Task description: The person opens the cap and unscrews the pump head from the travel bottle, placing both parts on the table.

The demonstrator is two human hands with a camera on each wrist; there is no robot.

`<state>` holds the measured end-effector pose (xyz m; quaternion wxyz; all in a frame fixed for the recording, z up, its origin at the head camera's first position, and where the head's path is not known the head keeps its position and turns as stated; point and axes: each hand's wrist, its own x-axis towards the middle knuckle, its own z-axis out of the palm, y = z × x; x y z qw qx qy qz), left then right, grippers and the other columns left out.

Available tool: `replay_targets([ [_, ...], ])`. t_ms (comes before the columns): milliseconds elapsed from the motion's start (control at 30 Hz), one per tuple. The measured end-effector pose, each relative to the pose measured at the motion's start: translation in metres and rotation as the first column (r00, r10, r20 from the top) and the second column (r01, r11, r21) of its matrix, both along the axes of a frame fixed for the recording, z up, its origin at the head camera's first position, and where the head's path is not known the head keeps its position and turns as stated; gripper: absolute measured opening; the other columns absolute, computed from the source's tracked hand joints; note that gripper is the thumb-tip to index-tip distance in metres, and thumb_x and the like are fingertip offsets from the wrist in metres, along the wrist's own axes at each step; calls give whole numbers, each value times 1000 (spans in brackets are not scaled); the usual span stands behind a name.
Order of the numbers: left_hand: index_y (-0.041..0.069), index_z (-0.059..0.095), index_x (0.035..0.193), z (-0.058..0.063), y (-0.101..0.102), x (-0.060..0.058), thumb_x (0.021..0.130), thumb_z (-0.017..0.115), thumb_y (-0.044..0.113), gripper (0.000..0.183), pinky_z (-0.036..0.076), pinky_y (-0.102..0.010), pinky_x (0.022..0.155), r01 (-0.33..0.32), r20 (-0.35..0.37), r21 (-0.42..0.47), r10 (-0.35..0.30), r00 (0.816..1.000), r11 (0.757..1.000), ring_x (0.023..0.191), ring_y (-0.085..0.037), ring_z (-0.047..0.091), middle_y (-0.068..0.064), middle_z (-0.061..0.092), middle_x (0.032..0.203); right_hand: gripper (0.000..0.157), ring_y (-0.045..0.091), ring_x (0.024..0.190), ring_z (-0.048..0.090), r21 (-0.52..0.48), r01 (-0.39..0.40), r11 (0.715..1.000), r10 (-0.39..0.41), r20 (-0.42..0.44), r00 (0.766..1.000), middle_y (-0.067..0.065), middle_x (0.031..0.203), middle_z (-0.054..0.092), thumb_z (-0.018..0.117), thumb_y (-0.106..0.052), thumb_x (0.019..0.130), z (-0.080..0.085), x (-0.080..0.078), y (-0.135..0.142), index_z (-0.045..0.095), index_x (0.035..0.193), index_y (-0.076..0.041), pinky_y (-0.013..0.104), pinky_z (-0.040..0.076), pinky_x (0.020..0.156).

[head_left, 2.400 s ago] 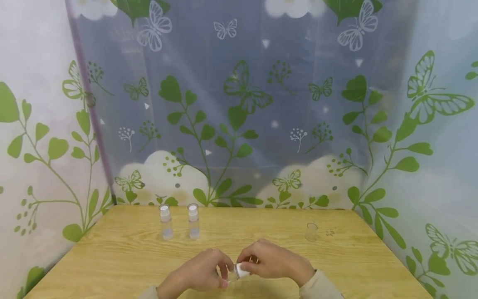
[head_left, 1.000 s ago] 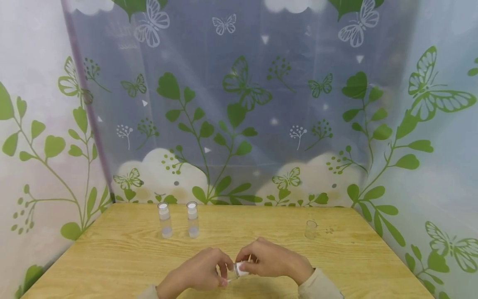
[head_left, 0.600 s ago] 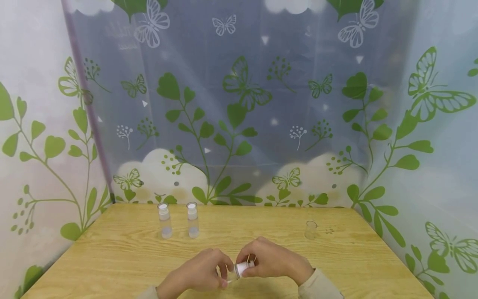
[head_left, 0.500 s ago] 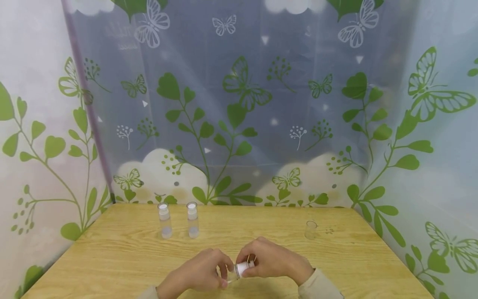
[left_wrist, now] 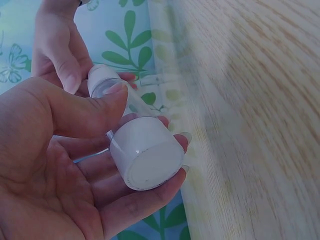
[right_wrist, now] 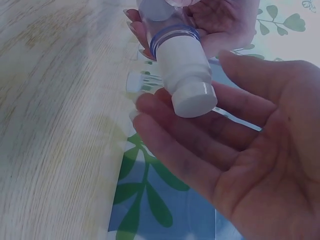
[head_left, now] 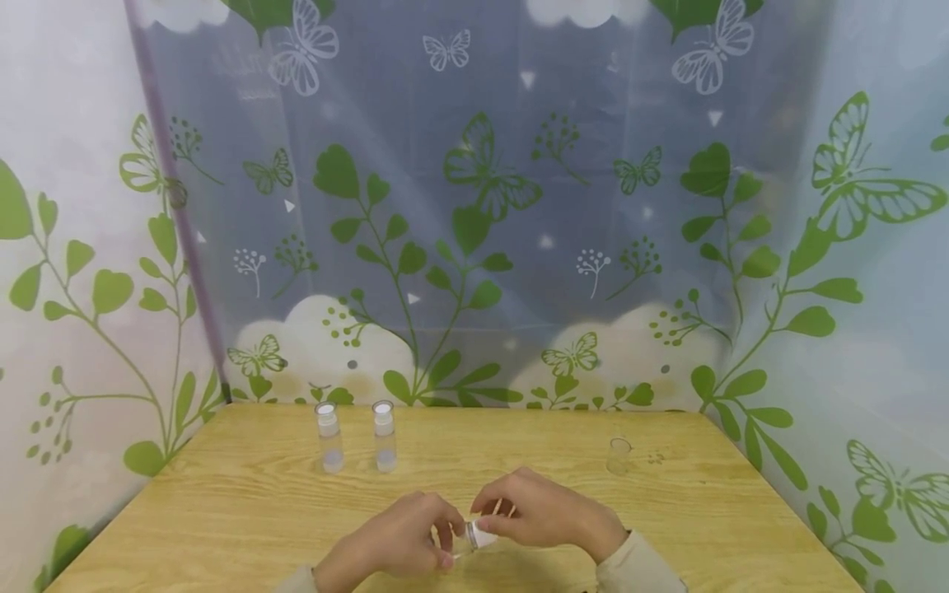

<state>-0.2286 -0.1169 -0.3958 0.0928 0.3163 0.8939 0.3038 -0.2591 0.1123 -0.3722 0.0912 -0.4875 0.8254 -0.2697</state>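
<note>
My left hand (head_left: 400,531) grips a small clear pump bottle (left_wrist: 147,152) by its body and wide white base, with the thumb across the clear wall. In the right wrist view, the bottle's white collar and top (right_wrist: 185,65) tilt toward my right palm, below a thin clear ring. My right hand (head_left: 549,511) is at that white end with loosely bent fingers spread behind it. Its thumb stands away from the bottle in the right wrist view. Nothing is pinched by this hand.
Two similar bottles, one on the left (head_left: 330,445) and another beside it (head_left: 385,445), stand upright at the table's back left. A small clear cap (head_left: 619,458) sits at the back right. Patterned curtains (head_left: 474,247) enclose the wooden table (head_left: 222,511) on three sides.
My right fingers, earlier wrapped round the bottle's white top, have loosened and spread off it. The left hand keeps the bottle in nearly the same place.
</note>
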Motion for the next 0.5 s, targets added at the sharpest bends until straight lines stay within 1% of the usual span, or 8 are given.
replay_targets([
  [167, 6, 70, 105, 0, -1, -1, 72, 72, 0, 34, 50, -17, 60, -4, 10, 4, 4, 1000, 1000, 63, 1, 60, 10, 69, 77, 32, -2, 82, 65, 0, -10, 1000, 10, 12, 1000, 0, 103, 72, 42, -28, 102, 1, -1, 0, 67, 113, -11, 14, 52, 73],
  [367, 8, 70, 105, -1, -1, -1, 72, 72, -1, 34, 49, -16, 58, 4, 8, 15, -5, 1000, 1000, 61, 1, 59, 9, 69, 76, 28, -1, 80, 65, 49, -6, 999, 4, 40, 999, -3, 104, 71, 47, -26, 100, 0, 0, 0, 66, 115, -13, 14, 52, 71],
  [500, 9, 71, 104, 0, -1, -1, 72, 73, 0, 34, 49, -17, 57, 14, -2, 16, -14, 1000, 1000, 62, 1, 59, 8, 70, 77, 26, -1, 78, 66, 52, -11, 999, 7, 60, 998, -4, 103, 71, 49, -24, 100, -2, 0, 0, 67, 115, -13, 14, 52, 70],
])
